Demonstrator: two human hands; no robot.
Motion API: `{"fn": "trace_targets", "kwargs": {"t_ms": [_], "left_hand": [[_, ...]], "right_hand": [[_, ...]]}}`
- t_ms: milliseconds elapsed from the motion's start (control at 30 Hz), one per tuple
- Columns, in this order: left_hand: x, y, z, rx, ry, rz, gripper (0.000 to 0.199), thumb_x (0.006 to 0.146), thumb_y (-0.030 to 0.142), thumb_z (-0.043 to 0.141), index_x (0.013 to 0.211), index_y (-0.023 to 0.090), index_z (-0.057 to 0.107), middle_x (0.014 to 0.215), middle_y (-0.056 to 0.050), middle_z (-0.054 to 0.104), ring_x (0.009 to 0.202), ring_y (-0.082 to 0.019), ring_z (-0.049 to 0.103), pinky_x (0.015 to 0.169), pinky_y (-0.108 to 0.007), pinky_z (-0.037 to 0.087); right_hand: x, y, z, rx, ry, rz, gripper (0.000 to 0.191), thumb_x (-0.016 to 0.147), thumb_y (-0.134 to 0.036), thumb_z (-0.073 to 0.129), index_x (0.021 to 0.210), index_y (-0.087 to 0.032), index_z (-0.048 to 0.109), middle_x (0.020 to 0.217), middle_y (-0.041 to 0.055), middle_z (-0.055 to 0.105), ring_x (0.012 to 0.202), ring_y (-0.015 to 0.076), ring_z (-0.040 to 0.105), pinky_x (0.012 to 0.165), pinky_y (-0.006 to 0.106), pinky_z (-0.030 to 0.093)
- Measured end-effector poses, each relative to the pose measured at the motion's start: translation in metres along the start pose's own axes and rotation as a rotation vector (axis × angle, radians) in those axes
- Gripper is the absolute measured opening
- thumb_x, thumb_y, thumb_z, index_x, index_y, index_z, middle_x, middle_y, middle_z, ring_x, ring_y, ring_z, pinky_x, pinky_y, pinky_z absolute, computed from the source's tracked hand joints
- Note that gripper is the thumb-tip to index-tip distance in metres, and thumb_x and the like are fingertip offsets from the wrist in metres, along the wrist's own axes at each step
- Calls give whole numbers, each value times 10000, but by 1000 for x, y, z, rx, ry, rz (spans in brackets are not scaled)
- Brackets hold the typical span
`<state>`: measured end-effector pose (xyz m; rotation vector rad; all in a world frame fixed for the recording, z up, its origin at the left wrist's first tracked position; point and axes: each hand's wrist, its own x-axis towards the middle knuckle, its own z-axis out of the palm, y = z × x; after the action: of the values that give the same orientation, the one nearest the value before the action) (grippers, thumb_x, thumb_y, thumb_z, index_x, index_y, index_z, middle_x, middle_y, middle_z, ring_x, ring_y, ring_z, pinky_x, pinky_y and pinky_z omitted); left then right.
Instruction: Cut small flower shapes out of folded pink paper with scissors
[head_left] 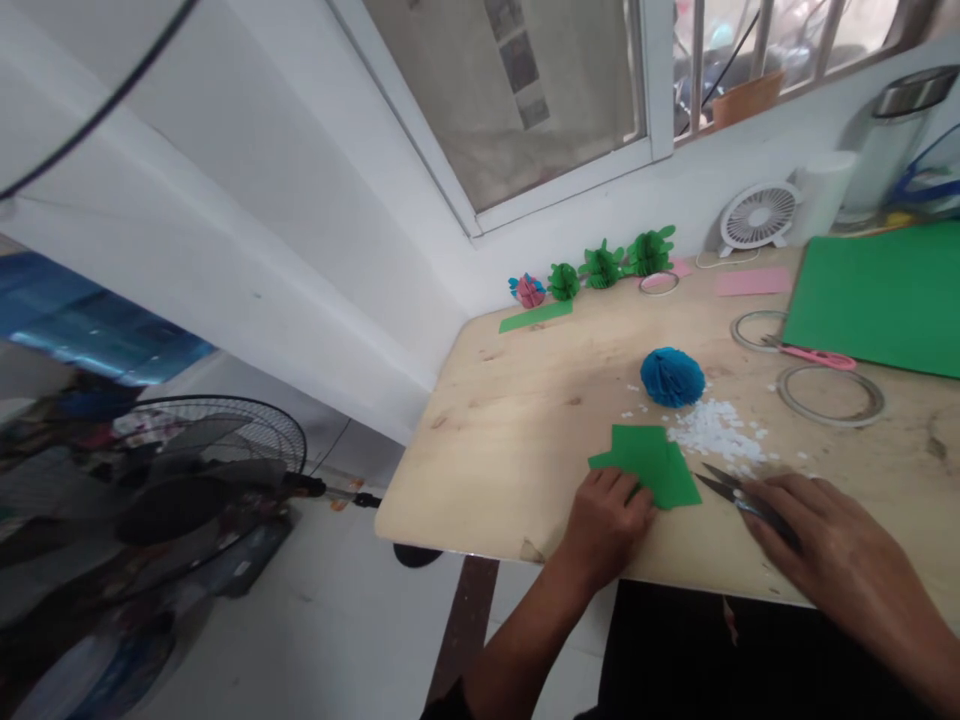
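My left hand [609, 520] has its fingers curled over the lower left edge of some green paper pieces [651, 462] lying on the wooden table [510, 430]. To the right, my right hand [825, 535] is wrapped round dark-handled scissors [750, 503], whose blades are slightly parted and point at the green paper. Behind the paper sits a blue honeycomb paper ball [673, 377]. Small white paper bits [716, 432] are scattered beside the ball.
Along the wall stand a pink and blue paper figure [529, 290] and several green ones [602, 265]. Pink scissors [817, 356], tape rings [831, 395], a large green sheet [885, 295] and a small white fan [760, 216] are at the right.
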<state>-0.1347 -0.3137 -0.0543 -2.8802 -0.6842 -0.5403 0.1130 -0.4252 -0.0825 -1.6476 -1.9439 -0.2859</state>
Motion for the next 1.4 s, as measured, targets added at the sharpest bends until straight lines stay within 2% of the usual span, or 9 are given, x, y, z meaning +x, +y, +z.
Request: {"fn": "trace_targets", "kwargs": {"t_ms": [200, 400, 633, 767, 967, 1200, 1300, 1400], "left_hand": [[-1, 1, 5, 10, 61, -6, 179, 922, 189, 568, 761, 178, 645, 760, -63, 631, 749, -195, 591, 660, -312, 456], [0, 0, 6, 18, 73, -15, 144, 874, 167, 618, 732, 186, 621, 749, -51, 615, 736, -193, 582, 645, -309, 450], [-1, -4, 1, 28, 57, 8, 105, 867, 187, 652, 765, 188, 628, 753, -40, 611, 753, -191, 587, 669, -314, 451], [-4, -8, -4, 21, 17, -3, 92, 871, 201, 653, 781, 191, 634, 763, -35, 621, 775, -196, 601, 698, -326, 460], [-4, -9, -7, -2, -22, -15, 83, 876, 229, 654, 807, 184, 641, 790, -32, 642, 800, -212, 607, 724, -353, 470], [1, -11, -9, 9, -59, 25, 101, 884, 202, 622, 786, 179, 629, 777, -43, 624, 771, -200, 597, 709, -338, 469], [1, -9, -7, -14, -15, 1, 111, 897, 219, 600, 803, 181, 646, 772, -50, 625, 767, -201, 599, 711, -341, 478], [-3, -2, -4, -63, 76, -78, 118, 898, 202, 574, 833, 185, 671, 788, -61, 640, 796, -207, 610, 730, -350, 497]], "right_hand": [[-4, 6, 12, -11, 9, -19, 258, 957, -358, 558, 1113, -192, 680, 992, 95, 744, 865, 266, 700, 795, 412, 527], [-4, 5, 18, -41, -7, -46, 270, 958, -367, 564, 1125, -194, 686, 989, 94, 745, 845, 266, 709, 765, 418, 541], [6, -11, 20, -45, 69, -67, 283, 979, -391, 515, 1101, -218, 701, 1014, 108, 753, 868, 271, 716, 766, 407, 554], [15, -24, 20, -40, 56, -84, 271, 990, -391, 500, 1049, -217, 699, 957, 98, 746, 850, 262, 712, 744, 394, 553], [23, -32, 19, -70, 51, -104, 252, 990, -363, 506, 1072, -191, 671, 969, 110, 741, 889, 281, 705, 763, 407, 544], [10, -12, 13, -113, 45, -101, 286, 978, -352, 510, 1150, -172, 651, 1026, 134, 743, 875, 301, 707, 774, 446, 542], [6, 1, 4, -86, 49, -101, 316, 981, -380, 499, 1161, -170, 651, 1025, 140, 742, 869, 306, 702, 769, 449, 540], [21, 26, -13, -61, 67, -108, 335, 991, -398, 451, 1101, -185, 683, 1041, 141, 747, 907, 306, 693, 784, 442, 536]]}}
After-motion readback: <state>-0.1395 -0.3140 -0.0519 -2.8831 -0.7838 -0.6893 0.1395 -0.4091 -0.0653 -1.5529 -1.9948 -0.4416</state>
